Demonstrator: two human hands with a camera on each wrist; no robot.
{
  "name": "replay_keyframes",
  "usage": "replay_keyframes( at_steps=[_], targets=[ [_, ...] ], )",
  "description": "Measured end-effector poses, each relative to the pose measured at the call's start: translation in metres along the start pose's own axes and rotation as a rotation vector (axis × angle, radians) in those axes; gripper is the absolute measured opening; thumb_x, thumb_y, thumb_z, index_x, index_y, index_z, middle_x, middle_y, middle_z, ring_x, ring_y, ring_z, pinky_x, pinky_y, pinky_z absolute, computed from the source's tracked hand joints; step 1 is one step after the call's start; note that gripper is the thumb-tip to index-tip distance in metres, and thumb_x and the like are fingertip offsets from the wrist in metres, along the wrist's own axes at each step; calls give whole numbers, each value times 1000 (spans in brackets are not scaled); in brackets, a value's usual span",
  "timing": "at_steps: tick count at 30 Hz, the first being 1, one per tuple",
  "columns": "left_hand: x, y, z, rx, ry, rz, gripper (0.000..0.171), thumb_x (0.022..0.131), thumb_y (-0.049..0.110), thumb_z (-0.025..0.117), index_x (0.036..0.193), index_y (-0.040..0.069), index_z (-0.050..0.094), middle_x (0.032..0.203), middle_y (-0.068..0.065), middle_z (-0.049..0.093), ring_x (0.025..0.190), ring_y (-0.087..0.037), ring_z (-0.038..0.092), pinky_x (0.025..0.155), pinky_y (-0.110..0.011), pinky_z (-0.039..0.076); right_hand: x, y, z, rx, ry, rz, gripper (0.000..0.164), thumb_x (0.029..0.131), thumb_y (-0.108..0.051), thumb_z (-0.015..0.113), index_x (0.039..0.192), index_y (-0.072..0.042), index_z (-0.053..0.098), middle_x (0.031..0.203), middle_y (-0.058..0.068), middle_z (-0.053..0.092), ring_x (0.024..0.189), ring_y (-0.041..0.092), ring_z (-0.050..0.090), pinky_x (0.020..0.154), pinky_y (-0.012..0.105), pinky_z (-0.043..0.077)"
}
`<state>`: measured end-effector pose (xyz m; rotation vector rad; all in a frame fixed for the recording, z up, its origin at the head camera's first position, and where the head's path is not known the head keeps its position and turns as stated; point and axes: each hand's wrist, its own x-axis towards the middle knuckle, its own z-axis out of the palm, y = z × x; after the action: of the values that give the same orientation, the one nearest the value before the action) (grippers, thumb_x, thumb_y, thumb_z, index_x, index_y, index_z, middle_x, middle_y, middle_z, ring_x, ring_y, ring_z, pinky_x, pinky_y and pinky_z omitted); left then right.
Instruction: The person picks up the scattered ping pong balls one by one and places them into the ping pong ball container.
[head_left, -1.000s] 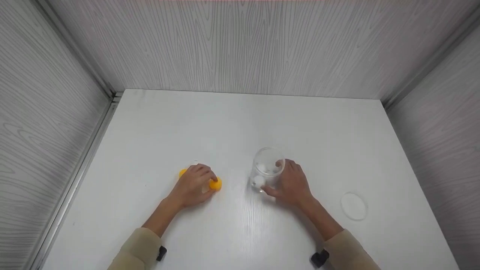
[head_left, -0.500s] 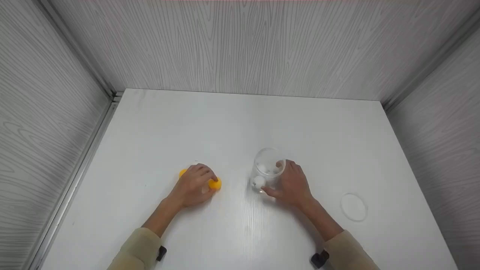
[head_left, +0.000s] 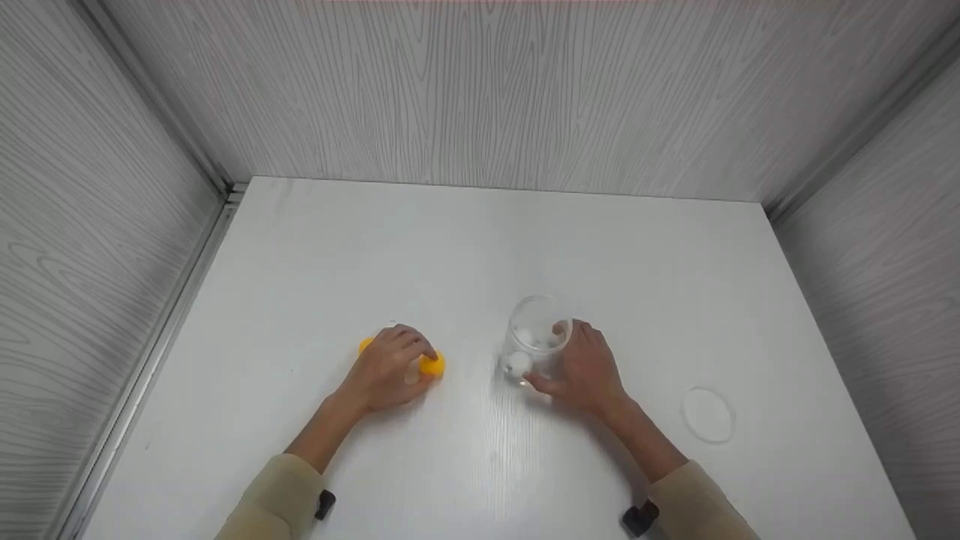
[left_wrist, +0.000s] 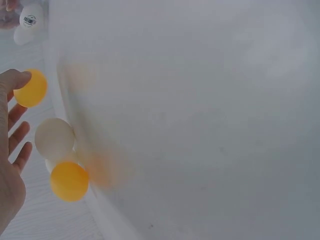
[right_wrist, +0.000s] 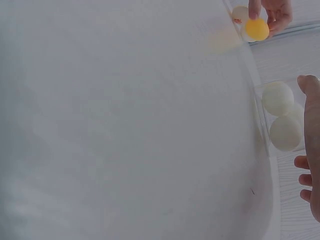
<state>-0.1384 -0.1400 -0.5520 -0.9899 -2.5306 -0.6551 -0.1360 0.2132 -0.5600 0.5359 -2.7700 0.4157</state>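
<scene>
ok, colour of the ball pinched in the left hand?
Orange-yellow; the ball shows best in the left wrist view.

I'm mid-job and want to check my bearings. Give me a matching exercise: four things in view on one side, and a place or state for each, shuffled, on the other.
Things
1. Left hand
2. Clear cylindrical plastic container
3. Thin pale round ring
4. Right hand

Places and states
A. Lying on the white flat table, touched by neither hand
B. Holding white round balls inside
C. Gripping a see-through vessel
D. Pinching an orange round ball

Right pairs: 1-D, 2-B, 3-A, 4-C
</scene>
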Motion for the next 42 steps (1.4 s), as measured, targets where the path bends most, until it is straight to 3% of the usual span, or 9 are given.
replay_keyframes(
  at_steps=[9, 17, 42],
  targets=[
    [4, 2, -2, -26, 33, 8, 23, 79, 18, 87, 97, 14, 73, 100, -2, 74, 104, -24, 66, 102, -45, 57, 0, 1, 0, 9, -1, 7, 90, 77, -68, 75, 127, 5, 58, 119, 21, 68, 112, 38, 65, 99, 53, 56],
    [7, 10, -5, -50, 6, -29, 23, 81, 20, 87, 98, 15, 73, 103, -1, 75, 107, -22, 65, 104, -44, 56, 0, 1, 0, 3, -17, 9, 91, 78, -69, 74, 128, 5, 57, 119, 20, 67, 112, 37, 64, 100, 53, 55],
    [25, 32, -15, -66, 62, 44, 27, 80, 25, 89, 100, 16, 73, 102, 1, 76, 107, -20, 66, 103, -42, 58, -1, 0, 0, 19, -3, 15, 90, 76, -66, 77, 127, 6, 57, 117, 21, 67, 109, 38, 63, 100, 53, 54]
  ],
)
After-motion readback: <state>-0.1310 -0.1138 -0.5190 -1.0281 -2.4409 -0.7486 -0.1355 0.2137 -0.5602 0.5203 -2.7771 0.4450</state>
